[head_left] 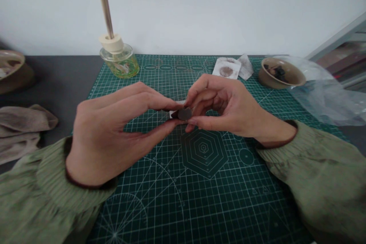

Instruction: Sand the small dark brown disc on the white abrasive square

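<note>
A small round disc (pixel 184 113) sits above a gridded plastic cutting mat (pixel 200 198), with a glass reed diffuser (pixel 119 65) at the mat's back left and a round ceramic bowl (pixel 281 73) apparently on its back right corner.

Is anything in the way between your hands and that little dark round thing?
Nothing visible stands in the way. Your left hand and right hand both touch the dark brown round flat disc directly. A small white paper scrap pokes out beside it, but not between.
</note>
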A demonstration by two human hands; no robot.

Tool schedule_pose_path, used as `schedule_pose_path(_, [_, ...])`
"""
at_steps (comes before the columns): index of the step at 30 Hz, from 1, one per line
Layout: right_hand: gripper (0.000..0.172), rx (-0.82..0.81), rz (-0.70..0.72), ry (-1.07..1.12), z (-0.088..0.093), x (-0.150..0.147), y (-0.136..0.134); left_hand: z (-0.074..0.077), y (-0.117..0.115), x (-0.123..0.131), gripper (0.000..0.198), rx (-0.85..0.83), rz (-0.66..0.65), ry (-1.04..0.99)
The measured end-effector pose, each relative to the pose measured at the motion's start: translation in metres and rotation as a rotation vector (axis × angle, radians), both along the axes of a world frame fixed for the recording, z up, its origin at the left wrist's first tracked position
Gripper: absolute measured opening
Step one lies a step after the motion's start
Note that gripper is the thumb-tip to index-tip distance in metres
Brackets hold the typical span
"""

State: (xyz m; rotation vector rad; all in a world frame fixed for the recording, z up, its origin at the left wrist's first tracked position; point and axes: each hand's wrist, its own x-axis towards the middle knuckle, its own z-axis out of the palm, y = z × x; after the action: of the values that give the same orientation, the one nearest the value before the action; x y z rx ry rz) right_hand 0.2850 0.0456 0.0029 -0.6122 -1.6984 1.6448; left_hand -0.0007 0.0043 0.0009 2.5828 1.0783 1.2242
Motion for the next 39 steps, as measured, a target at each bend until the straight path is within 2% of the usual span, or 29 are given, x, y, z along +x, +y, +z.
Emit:
schedule_pose_path(6, [0.047,-0.011,-0.001,0.012,0.0005,-0.0002,0.0005,0.0022,0.0003,-0.0001,0.009,-0.001,0.002,0.006])
schedule_pose_path(12, [0.051,-0.018,0.042,0.068,-0.0016,0.0008,0.0007,0.0044,0.0,0.0013,0.01,-0.007,-0.049,-0.006])
schedule_pose_path(17, [0.048,-0.009,0.019,0.027,0.0016,0.0011,-0.0014,0.0022,-0.0003,-0.0001,0.013,-0.017,-0.02,-0.009])
schedule_pose_path(21, [0.042,-0.01,-0.008,0.007,0.0037,-0.0001,-0.0026,0.0015,0.0008,-0.0018,0.019,0.022,-0.048,0.015])
schedule_pose_path(26, [0.044,0.015,0.012,-0.021,0.0022,0.0014,-0.0022,0.0012,-0.0005,-0.002,0.014,0.0,-0.014,0.004])
schedule_pose_path(29, [0.037,0.035,0.031,-0.004,0.0014,0.0028,-0.0019,0.001,-0.0023,-0.0009,0.013,-0.028,0.018,-0.009])
schedule_pose_path(33, [0.044,0.037,0.031,0.003,0.0011,0.0028,-0.0019,0.0014,-0.0014,-0.0005,0.009,-0.009,0.007,0.005])
schedule_pose_path(36, [0.04,0.062,0.029,0.0,0.0014,0.0027,-0.0022,0.0019,0.0002,-0.0007,0.007,0.024,-0.014,0.008])
schedule_pose_path(39, [0.038,0.062,0.031,-0.014,0.0022,0.0031,-0.0027,0.0023,0.0,0.0,0.006,-0.012,-0.003,-0.01])
